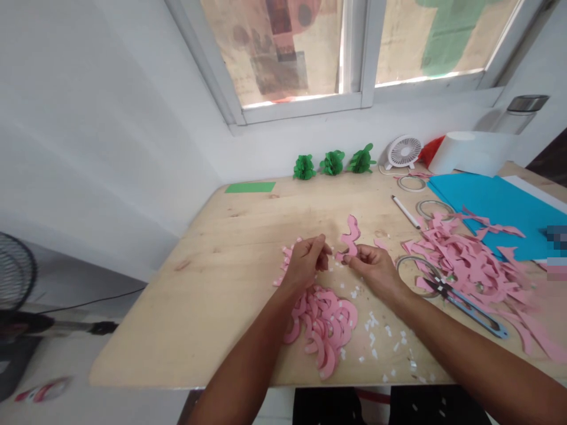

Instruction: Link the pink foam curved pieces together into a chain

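Between the thumb and fingers of my right hand [374, 267] is a wavy pink paper strip [351, 231], standing up from the table. My left hand [310, 260] is a short way to its left, its fingers curled together in a pinch; whatever they hold, if anything, is too small to make out. Behind the left hand, more pink wavy cutouts [286, 267] with white tabs lie partly hidden. Nearer me is a heap of curved pink paper pieces [328, 327], several carrying small white squares.
Small white scraps [372, 323] litter the front of the table. Scissors [472, 308], tape rolls [435, 209], a white pen [405, 212] and pink offcuts [460, 251] lie right. Blue sheets [500, 206], a small fan [403, 151] and green paper ornaments [332, 163] are farther back.
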A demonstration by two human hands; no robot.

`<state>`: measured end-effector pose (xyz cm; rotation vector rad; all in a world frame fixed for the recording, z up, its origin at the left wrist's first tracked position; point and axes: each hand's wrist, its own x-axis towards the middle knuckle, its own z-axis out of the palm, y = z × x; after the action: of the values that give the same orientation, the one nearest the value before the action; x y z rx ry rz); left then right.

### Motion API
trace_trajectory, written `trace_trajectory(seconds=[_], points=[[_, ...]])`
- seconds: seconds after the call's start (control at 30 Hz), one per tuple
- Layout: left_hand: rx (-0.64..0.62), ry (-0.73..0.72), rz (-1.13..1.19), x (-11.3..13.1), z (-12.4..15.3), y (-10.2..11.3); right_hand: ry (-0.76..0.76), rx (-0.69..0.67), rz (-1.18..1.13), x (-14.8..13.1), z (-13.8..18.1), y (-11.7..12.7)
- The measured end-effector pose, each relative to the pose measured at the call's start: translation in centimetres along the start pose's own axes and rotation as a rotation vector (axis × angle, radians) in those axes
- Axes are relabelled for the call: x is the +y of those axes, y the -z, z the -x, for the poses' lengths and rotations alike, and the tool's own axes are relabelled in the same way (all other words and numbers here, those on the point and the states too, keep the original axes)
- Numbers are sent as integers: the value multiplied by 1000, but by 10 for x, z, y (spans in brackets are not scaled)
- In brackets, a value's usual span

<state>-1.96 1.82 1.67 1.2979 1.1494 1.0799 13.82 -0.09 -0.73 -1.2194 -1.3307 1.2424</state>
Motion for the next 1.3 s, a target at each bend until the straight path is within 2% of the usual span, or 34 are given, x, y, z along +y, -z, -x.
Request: trace_trajectory(seconds=[0.27,0.47,0.7,0.87,1.03,1.3], points=[[143,-210,-108,-5,-7,9,6,-22,8,1,1,-2],[100,-110,42,-4,-6,12,2,-30,38,1,0,-3],[-117,52,191,3,-3,8,-8,-118,20,-8,3,-7],[-146,77,247,0,-3,5,-16,-194,-10,-6,3,-8],[-94,-1,182,-2,-3,5,16,-229,42,-3,1,-7],[38,-223,-102,-7,1,-3,136,-114,233,-14,4,-5]])
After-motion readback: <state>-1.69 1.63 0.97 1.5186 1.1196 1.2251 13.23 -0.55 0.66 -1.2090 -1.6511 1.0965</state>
